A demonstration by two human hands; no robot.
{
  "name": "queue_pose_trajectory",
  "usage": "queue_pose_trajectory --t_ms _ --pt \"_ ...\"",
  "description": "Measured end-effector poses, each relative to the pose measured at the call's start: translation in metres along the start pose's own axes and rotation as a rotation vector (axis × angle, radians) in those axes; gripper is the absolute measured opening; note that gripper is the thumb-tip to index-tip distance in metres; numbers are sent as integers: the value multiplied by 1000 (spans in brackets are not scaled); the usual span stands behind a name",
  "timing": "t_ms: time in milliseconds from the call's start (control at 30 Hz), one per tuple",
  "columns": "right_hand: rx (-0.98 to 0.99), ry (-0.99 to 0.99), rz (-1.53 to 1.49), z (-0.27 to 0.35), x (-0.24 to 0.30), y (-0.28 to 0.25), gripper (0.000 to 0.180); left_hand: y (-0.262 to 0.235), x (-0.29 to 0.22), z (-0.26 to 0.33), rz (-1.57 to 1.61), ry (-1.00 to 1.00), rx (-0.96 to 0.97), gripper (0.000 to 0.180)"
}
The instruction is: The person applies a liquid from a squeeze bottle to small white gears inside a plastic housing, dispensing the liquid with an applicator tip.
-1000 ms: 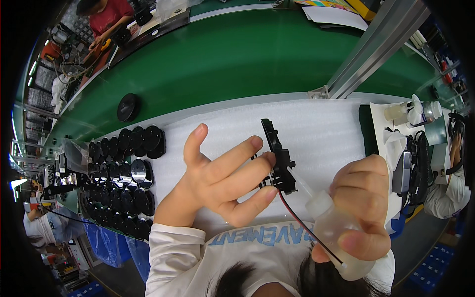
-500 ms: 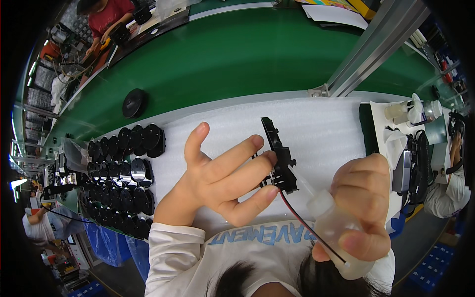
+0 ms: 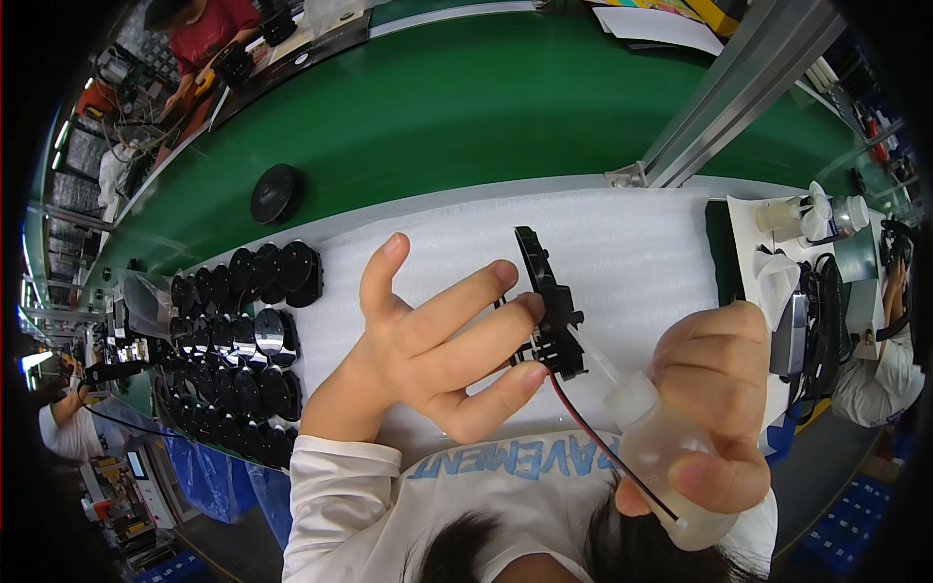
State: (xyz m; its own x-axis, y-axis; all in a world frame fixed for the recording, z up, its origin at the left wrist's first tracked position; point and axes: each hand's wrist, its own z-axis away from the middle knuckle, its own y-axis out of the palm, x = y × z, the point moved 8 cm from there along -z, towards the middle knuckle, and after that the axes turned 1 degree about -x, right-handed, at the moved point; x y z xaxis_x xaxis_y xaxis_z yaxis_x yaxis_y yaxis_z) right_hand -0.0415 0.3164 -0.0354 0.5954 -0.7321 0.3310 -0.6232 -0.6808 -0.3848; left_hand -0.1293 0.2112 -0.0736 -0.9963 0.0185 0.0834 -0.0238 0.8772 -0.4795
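Observation:
My left hand [image 3: 413, 355] pinches a black plastic part [image 3: 554, 306] between thumb and fingers, with the index finger raised clear. The part stands on edge above the white foam sheet, and a red-and-black wire [image 3: 593, 432] trails from its lower end toward me. My right hand [image 3: 714, 389] is wrapped round a translucent squeeze bottle [image 3: 661, 452], which is tilted. Its thin nozzle points up to the left, the tip at or very close to the part's lower side; whether they touch I cannot tell. The wire's loose end passes in front of the bottle.
Rows of black round parts [image 3: 243, 340] stand to the left on the white foam sheet [image 3: 632, 243]. A black disc [image 3: 277, 193] lies on the green belt [image 3: 437, 117] beyond. A metal post [image 3: 729, 97] rises at the right, near small bottles [image 3: 816, 216]. Another person [image 3: 209, 39] works at far left.
The black disc on the green belt has shifted a little to the right. My hands, the black part and the squeeze bottle have hardly moved.

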Motion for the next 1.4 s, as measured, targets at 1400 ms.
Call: queue_pose_trajectory --t_ms 1400 --pt "-195 -259 -44 7 4 2 30 -1 22 -1 51 -192 118 44"
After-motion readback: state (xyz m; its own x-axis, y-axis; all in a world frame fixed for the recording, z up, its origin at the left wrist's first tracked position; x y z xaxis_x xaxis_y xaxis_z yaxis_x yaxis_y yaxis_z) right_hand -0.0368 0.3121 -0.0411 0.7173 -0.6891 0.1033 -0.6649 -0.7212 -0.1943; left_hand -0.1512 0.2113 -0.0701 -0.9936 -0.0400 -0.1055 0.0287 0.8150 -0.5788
